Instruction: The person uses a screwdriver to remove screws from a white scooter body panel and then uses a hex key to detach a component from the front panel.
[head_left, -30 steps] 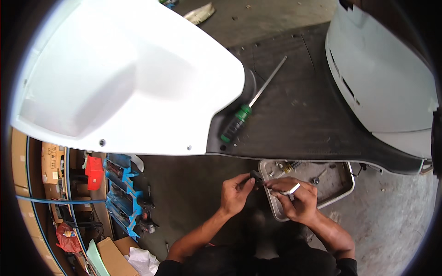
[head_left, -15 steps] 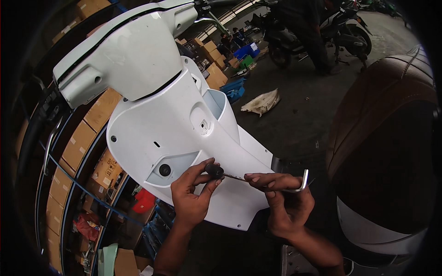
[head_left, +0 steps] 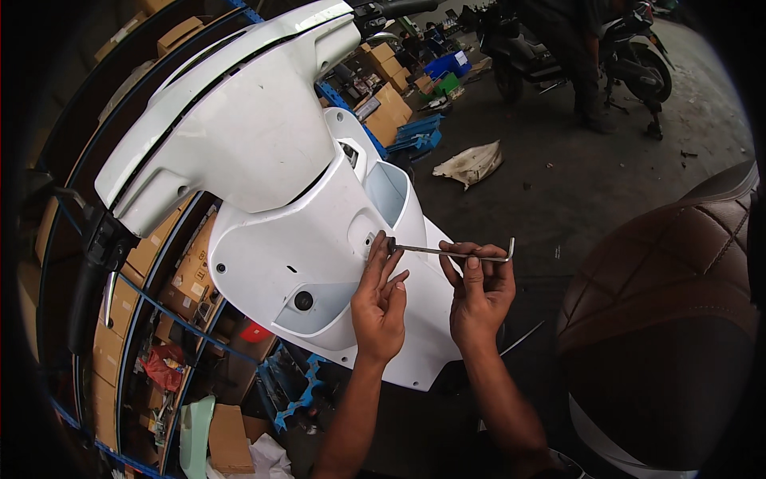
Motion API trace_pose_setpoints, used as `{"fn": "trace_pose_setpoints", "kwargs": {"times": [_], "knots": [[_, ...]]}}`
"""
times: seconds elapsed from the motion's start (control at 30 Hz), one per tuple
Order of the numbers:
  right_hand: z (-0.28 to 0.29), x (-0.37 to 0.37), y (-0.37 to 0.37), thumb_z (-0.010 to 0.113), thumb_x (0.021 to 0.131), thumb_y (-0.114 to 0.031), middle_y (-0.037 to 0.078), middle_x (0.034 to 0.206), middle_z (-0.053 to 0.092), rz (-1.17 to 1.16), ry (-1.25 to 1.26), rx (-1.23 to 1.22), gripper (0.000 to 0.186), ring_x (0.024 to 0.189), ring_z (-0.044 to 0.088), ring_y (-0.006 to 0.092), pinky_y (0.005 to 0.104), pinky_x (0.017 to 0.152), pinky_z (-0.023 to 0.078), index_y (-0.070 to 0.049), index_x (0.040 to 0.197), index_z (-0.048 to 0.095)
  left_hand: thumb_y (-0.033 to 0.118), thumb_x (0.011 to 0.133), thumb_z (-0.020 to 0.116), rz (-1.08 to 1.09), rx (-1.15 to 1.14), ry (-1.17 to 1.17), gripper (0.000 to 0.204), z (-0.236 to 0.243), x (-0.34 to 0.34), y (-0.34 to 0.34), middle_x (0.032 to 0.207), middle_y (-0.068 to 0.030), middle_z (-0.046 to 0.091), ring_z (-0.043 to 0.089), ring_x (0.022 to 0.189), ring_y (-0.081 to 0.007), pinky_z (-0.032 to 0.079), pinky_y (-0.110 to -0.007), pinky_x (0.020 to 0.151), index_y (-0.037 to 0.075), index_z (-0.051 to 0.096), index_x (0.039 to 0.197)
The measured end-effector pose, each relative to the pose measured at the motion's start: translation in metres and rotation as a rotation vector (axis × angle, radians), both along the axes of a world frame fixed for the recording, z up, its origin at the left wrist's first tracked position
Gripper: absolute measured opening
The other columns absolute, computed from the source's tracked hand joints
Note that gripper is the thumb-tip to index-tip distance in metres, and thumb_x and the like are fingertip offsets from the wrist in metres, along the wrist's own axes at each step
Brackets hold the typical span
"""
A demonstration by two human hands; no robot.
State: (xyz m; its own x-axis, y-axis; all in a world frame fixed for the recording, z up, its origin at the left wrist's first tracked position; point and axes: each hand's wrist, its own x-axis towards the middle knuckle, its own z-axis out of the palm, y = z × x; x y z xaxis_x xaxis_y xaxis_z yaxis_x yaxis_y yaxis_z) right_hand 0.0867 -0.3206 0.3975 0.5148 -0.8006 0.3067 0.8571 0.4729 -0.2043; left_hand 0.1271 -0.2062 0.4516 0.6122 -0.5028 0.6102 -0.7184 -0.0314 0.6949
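Note:
My left hand is raised at the white scooter's front panel, its fingertips on a small dark round part beside the recessed mount in the centre. My right hand grips a long L-shaped metal hex key level, its short bent end pointing up on the right. The key's far end meets the dark part; whether that part touches the mount I cannot tell. Two storage pockets are moulded into the panel, and the handlebar cover sits above.
A quilted brown seat fills the right. Blue-framed shelves of cardboard boxes run along the left. A co-worker in dark clothes stands by a black motorbike. A crumpled pale sheet lies on the floor behind the panel.
My view has tilted up from the footboard and tray to the front panel. Both hands have risen, carrying the key and dark part up to the central recess.

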Motion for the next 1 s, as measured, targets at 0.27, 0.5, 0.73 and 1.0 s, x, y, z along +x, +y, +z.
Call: {"fn": "trace_pose_setpoints", "kwargs": {"times": [0.27,0.5,0.73,1.0], "knots": [[0.005,0.013,0.005,0.061,0.106,-0.010,0.015,0.115,0.068,0.007,0.036,-0.030,0.013,0.119,0.068,0.0345,0.0479,0.103,0.059,-0.006,0.115,0.053,-0.004,0.099,0.047,0.026,-0.127,-0.065,0.064,-0.024,0.010,-0.005,0.169,-0.0256,0.024,0.045,0.146,-0.0421,0.054,-0.046,0.107,-0.004,0.029,0.161],[0.012,0.019,0.012,0.056,0.107,-0.008,0.019,0.111,0.068,-0.108,0.074,-0.101,0.013,0.114,0.071,0.0363,0.0494,0.099,0.062,-0.001,0.117,0.050,-0.002,0.101,0.044,0.029,-0.193,-0.046,0.058,-0.033,0.001,0.010,0.164,-0.0271,0.034,0.051,0.142,-0.0425,0.055,-0.048,0.105,-0.009,0.033,0.157],[0.019,0.018,0.018,0.069,0.101,-0.010,0.020,0.108,0.072,-0.211,0.198,-0.008,0.022,0.105,0.074,0.0343,0.0419,0.090,0.066,0.004,0.114,0.058,0.024,0.108,0.055,-0.121,-0.404,0.604,0.054,-0.056,-0.022,0.000,0.157,-0.0212,0.046,0.047,0.145,-0.0383,0.047,-0.052,0.114,-0.002,0.043,0.153],[0.019,0.024,0.018,0.076,0.097,-0.012,0.018,0.102,0.073,-0.211,0.214,0.135,0.024,0.091,0.074,0.0252,0.0338,0.077,0.064,0.004,0.109,0.062,0.061,0.100,0.058,-0.533,-0.843,0.996,0.077,-0.047,0.016,-0.047,0.161,-0.0021,0.042,0.036,0.151,-0.0255,0.035,-0.046,0.122,0.015,0.039,0.158]]}}
